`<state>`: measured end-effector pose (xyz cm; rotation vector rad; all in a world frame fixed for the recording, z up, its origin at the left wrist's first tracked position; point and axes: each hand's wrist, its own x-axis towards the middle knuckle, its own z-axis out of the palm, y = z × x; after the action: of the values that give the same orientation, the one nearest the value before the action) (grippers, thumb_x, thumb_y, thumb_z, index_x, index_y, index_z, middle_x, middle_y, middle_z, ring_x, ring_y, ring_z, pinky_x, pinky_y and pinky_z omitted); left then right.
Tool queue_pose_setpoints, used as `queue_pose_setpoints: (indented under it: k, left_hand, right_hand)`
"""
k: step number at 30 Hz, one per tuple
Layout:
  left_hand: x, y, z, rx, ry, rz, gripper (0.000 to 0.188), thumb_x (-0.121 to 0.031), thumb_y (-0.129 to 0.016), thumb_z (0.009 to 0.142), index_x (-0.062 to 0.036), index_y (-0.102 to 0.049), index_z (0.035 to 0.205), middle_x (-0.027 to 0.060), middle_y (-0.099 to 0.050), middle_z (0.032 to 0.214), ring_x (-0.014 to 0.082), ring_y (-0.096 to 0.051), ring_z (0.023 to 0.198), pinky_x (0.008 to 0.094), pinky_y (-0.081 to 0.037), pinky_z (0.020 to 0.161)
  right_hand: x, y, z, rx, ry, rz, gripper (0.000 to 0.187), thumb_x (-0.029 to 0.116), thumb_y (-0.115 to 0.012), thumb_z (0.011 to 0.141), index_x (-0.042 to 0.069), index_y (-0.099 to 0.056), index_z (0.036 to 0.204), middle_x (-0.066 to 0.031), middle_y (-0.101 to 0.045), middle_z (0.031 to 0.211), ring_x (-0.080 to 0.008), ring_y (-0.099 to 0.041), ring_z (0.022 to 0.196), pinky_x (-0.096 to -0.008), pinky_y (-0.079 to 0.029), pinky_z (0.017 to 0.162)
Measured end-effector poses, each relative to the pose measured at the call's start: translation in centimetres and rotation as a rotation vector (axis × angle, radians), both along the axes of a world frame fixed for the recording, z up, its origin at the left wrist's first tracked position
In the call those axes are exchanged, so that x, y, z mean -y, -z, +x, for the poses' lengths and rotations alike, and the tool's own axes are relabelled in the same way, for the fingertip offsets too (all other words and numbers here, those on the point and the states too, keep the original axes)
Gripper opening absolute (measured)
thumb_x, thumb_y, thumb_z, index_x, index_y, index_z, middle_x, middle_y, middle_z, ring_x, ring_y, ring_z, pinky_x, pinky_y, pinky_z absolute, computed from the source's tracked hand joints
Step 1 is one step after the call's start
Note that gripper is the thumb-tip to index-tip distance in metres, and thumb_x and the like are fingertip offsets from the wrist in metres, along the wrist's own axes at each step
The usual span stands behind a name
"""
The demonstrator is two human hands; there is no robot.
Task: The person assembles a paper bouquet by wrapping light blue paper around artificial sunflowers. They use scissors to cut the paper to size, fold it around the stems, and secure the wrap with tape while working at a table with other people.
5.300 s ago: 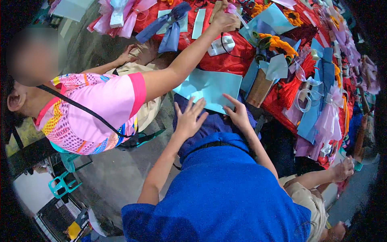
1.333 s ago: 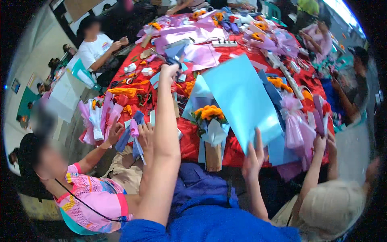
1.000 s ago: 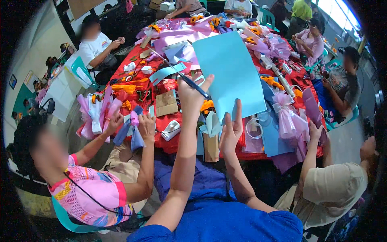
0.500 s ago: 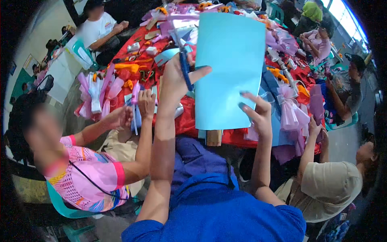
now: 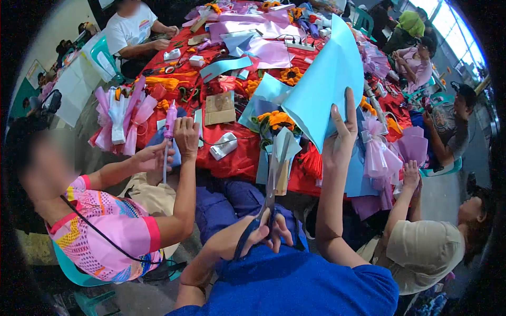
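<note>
My left hand (image 5: 261, 236) is low in front of my blue shirt, with its fingers through the dark blue handles of long metal scissors (image 5: 272, 181). The blades point up and away, in front of the table's near edge. My right hand (image 5: 340, 131) grips the lower edge of a light blue sheet (image 5: 329, 79), raised over the table and curling to a point at top and bottom. Behind the scissors, an orange crocheted-looking flower (image 5: 276, 120) with green leaves lies by other light blue paper (image 5: 263, 95).
A red-covered table (image 5: 232, 163) bears pink wrapped bouquets (image 5: 377, 150), a brown cardboard piece (image 5: 220, 108), a white plug-like block (image 5: 224, 146) and a power strip (image 5: 300, 46). At my left a person holds a pink glue gun (image 5: 170, 120); another person (image 5: 427, 253) sits close at my right.
My left hand has come down and toward me with the scissors. The blue sheet has turned from flat and upright to tilted and curled, shifting right with my right hand.
</note>
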<state>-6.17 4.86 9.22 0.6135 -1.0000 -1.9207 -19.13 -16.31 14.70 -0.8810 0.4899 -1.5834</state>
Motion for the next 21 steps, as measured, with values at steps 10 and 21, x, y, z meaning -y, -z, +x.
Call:
queue_pose_setpoints:
  k: [10,21]
  left_hand:
    - [1.6,-3.8,1.0,-0.083,-0.012,0.038,0.052,-0.049,-0.042,0.085,-0.0012,-0.042,0.107,0.0161,-0.058,0.101,0.0175,-0.057,0.077,0.0289,-0.046,0.071]
    - [1.3,-3.5,2.8,-0.096,0.122,0.072,0.054,-0.049,-0.047,0.081,-0.0007,-0.044,0.106,0.0162,-0.058,0.100,0.0185,-0.059,0.078,0.0288,-0.047,0.070]
  right_hand:
    - [-1.2,0.1,0.5,-0.033,-0.020,0.001,0.054,-0.004,-0.062,0.075,-0.002,-0.042,0.126,-0.0136,-0.044,0.129,-0.0178,-0.047,0.111,-0.0303,-0.039,0.092]
    - [-1.8,0.0,-0.9,-0.435,0.099,-0.336,0.071,0.001,-0.069,0.066,-0.005,-0.035,0.129,-0.0174,-0.037,0.134,-0.0230,-0.032,0.126,-0.0337,-0.021,0.104]
